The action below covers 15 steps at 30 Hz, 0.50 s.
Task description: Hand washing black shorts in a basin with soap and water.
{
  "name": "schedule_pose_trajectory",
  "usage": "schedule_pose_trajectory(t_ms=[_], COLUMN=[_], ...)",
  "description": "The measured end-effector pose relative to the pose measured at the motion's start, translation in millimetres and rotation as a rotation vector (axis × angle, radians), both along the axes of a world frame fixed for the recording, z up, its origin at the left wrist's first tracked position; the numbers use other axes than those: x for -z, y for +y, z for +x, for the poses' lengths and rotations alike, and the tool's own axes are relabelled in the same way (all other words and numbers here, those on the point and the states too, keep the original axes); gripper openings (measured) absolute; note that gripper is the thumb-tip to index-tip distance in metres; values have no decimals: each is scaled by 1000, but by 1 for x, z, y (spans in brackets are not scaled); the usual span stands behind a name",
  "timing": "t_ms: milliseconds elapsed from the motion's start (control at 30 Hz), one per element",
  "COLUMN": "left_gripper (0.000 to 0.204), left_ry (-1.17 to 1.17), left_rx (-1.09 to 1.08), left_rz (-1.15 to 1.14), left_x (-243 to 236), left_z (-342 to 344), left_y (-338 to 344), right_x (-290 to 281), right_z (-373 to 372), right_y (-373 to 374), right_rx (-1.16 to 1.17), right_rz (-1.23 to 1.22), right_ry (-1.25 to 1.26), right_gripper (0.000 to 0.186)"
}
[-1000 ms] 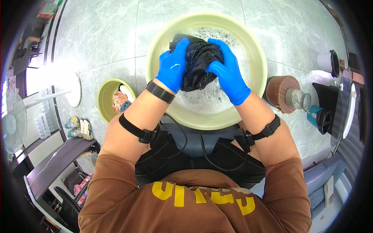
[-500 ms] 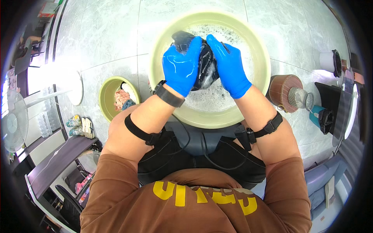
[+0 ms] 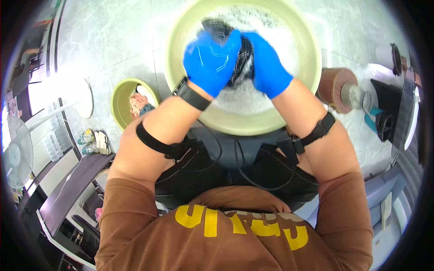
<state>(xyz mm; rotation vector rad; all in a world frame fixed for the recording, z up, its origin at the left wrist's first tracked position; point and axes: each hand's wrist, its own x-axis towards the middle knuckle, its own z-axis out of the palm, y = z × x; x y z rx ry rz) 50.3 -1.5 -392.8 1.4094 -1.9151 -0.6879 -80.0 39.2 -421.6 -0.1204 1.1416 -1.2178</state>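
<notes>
Both my hands wear blue gloves and meet over a large pale-green basin (image 3: 312,67) of sudsy water (image 3: 257,100). My left hand (image 3: 210,58) is closed round a wet black cloth (image 3: 219,28), part of which sticks out beyond the fingers. From the other side my right hand (image 3: 270,63) grips the same cloth, with its thumb side close against the left. A dark, wet fold of it with some foam shows between the two hands. What kind of garment it is, I cannot make out. The fingertips are hidden under the cloth.
A smaller green basin (image 3: 119,113) with pink, white and dark cloths (image 3: 138,103) stands left of the big one. To the right is a brown round stool-like object (image 3: 332,88). A white fan (image 3: 18,151), shoes (image 3: 96,141) and a dark bench (image 3: 72,187) are at the left.
My hands stay on the black cloth and have come closer together at the thumbs. The whole view has shifted, so the basin sits higher in the picture. The hands are slightly blurred.
</notes>
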Motion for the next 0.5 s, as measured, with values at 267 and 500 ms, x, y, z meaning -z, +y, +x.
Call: schedule_pose_trajectory(t_ms=[267,500], left_gripper=[22,23], left_ry=[264,496], left_rx=[81,94], left_rz=[13,137], left_x=[-38,-80], left_z=[-9,-3], left_y=[4,2], right_x=[-34,-73], right_z=[-7,-19], right_y=[-6,6], right_rx=[-9,-6], right_rz=[-193,-649], right_ry=[-99,177], right_gripper=[26,26])
